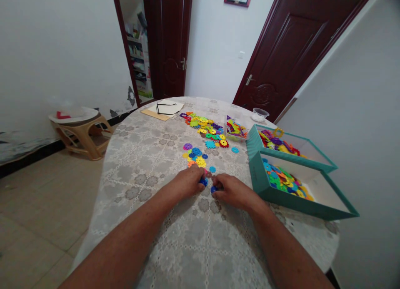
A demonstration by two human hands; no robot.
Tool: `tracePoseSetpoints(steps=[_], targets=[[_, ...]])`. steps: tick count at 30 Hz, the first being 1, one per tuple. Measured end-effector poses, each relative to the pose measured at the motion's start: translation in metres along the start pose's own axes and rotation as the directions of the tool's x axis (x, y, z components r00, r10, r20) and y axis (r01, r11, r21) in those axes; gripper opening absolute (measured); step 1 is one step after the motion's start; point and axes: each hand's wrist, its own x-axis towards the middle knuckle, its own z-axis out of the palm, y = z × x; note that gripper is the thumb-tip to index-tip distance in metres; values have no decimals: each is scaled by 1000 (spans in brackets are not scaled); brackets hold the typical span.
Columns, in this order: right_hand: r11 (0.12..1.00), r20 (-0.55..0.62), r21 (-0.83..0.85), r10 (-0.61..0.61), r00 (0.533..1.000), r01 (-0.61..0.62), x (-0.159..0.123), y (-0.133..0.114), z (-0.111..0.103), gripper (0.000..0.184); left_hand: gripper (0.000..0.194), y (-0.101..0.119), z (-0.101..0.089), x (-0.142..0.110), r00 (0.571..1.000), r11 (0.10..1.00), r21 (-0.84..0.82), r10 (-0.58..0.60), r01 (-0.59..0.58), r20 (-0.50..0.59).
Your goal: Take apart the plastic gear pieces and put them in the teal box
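My left hand [190,181] rests on the lace tablecloth [150,172], fingers curled around a blue gear-shaped plastic piece [203,182]. My right hand [230,189] lies close beside it, fingers pinched on another blue piece [213,189]. The two hands nearly touch at the fingertips. Just beyond them lies a small cluster of blue, yellow, purple and orange pieces [195,154]. A larger multicoloured pile [208,131] sits farther back.
Two teal box trays [261,184] [253,141] holding several coloured pieces stand at the right. A small clear tub of pieces [235,129], a clear bowl [260,113], and papers with black glasses [165,108] lie farther back. A plastic stool [81,130] stands on the floor left.
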Motion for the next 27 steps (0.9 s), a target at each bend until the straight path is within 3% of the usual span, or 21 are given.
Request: tracePoseSetpoints(steps=[2, 8, 14, 20, 25, 27], targets=[[1000, 1, 6, 6, 1000, -6, 0, 0, 0, 15, 31, 1, 0, 0, 1000, 1000, 2, -17, 17, 0], [994, -10, 107, 18, 1000, -17, 4, 3, 0, 13, 48, 4, 0, 0, 999, 999, -25, -35, 35, -14], [986, -128, 132, 116, 985, -99, 18, 14, 3, 21, 36, 7, -1, 2, 995, 995, 28, -101, 101, 10], [998, -146, 16, 66, 987, -64, 23, 22, 0, 19, 41, 6, 0, 0, 996, 996, -17, -91, 91, 3], [994, -153, 95, 69, 986, -55, 27, 23, 5, 14, 37, -2, -3, -2, 998, 994, -92, -54, 50, -32], [993, -191, 111, 61, 980, -40, 30, 22, 8, 21, 41, -5, -6, -1, 998, 993, -106, -47, 43, -37]])
